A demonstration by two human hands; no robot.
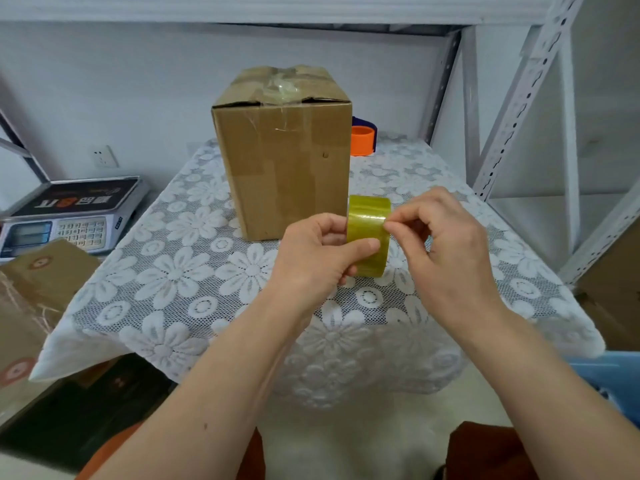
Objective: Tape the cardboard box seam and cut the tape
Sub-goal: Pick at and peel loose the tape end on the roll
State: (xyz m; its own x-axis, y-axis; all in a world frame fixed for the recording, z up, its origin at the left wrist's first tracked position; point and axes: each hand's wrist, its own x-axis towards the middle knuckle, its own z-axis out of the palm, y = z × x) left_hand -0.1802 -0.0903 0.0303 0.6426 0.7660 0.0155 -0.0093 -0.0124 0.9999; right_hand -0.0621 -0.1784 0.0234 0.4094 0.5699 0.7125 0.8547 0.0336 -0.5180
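Note:
A tall cardboard box stands upright on the lace-covered table, its top flaps closed with crumpled clear tape over the seam. In front of its right corner I hold a yellowish roll of clear tape above the table. My left hand grips the roll, thumb across its outer face. My right hand pinches at the tape's edge on the roll's upper right with thumb and forefinger.
An orange and purple tape dispenser sits behind the box on the right. A digital scale stands left of the table, with brown cardboard packages below it. Metal shelving uprights rise at the right; a blue bin is lower right.

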